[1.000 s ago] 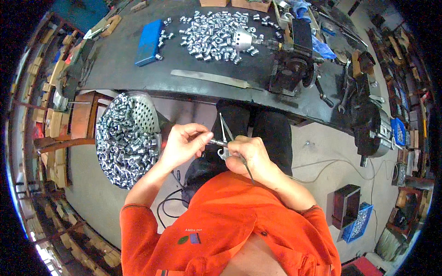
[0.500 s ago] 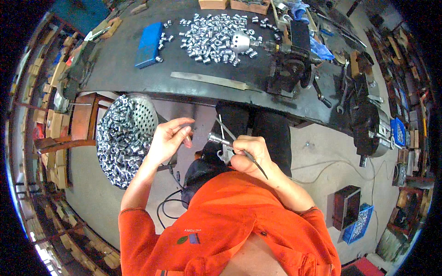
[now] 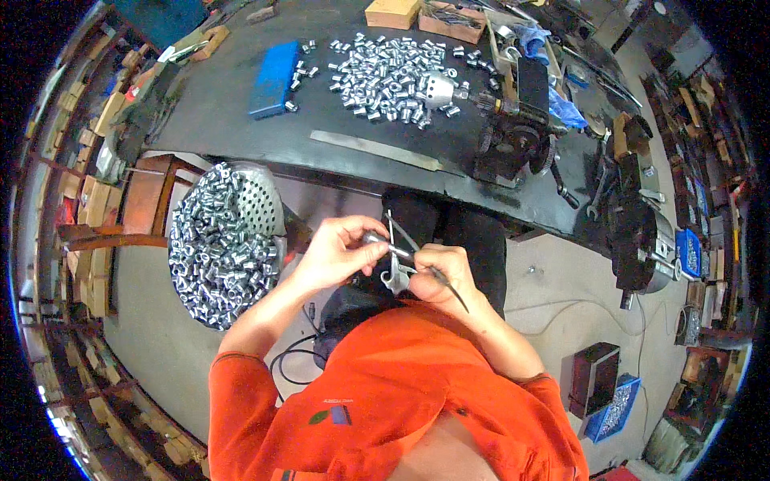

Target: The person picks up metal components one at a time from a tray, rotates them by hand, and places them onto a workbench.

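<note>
My left hand (image 3: 343,252) is closed in a pinch round a small shiny metal sleeve (image 3: 373,238) over my lap. My right hand (image 3: 441,274) is closed round a slim metal rod-shaped tool (image 3: 403,253), whose thin dark tail trails past the wrist. The sleeve sits at the tool's left end, partly covered by my left fingers; whether it is fitted onto the tool I cannot tell. Just below the tool, close to my right fingers, is a silvery hooked metal piece (image 3: 393,278), partly hidden. Thin straight metal strips point up beside it.
At left stands a perforated metal basin (image 3: 263,210) heaped with metal sleeves (image 3: 212,256). The dark bench (image 3: 216,132) ahead bears a pile of sleeves (image 3: 385,76), a blue box (image 3: 274,78), a flat file (image 3: 373,150) and a cranked chuck device (image 3: 517,140). A cable (image 3: 297,349) loops on the floor.
My left hand has moved right from beside the basin, and its fingers have closed on the sleeve at the tool's end. My right hand has barely shifted and keeps its grip.
</note>
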A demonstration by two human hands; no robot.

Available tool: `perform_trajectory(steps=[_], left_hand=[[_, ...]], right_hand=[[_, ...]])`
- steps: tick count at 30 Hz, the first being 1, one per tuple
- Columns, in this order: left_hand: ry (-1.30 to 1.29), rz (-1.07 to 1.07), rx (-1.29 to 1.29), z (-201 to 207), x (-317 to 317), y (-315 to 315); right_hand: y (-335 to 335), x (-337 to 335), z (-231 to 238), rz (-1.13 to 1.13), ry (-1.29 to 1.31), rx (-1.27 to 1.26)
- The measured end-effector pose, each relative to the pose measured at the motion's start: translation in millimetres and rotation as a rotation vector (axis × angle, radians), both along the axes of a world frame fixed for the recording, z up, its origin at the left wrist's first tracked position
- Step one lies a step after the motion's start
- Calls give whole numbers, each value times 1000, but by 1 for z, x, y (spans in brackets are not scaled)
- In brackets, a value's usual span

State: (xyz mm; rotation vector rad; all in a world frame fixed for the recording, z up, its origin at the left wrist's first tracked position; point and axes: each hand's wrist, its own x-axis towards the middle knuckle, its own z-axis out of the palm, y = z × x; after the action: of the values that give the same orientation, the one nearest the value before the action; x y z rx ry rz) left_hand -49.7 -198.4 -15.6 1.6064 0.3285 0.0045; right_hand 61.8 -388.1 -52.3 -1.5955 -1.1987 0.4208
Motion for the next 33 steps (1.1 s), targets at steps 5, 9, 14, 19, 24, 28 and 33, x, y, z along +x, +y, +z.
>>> perform_trajectory(steps=[5, 9, 14, 19, 24, 28, 33], left_hand=[[-269, 181, 899, -11, -1, 24], [-233, 206, 994, -23, -7, 33], [-307, 171, 1056, -25, -4, 33], [-327, 145, 1147, -30, -3, 33], [-277, 129, 1104, -31, -2, 30], [-320, 65, 1094, -33, 2, 23], [-303, -28, 992, -34, 12, 10]], right_hand=[[-10, 6, 19, 32, 6, 42], [-15, -1, 47, 197, -2, 121], [-11, -7, 42, 249, -17, 169], [-9, -8, 43, 255, 7, 154], [-6, -8, 44, 268, 45, 152], [8, -12, 38, 227, 37, 103], [21, -8, 15, 190, 29, -19]])
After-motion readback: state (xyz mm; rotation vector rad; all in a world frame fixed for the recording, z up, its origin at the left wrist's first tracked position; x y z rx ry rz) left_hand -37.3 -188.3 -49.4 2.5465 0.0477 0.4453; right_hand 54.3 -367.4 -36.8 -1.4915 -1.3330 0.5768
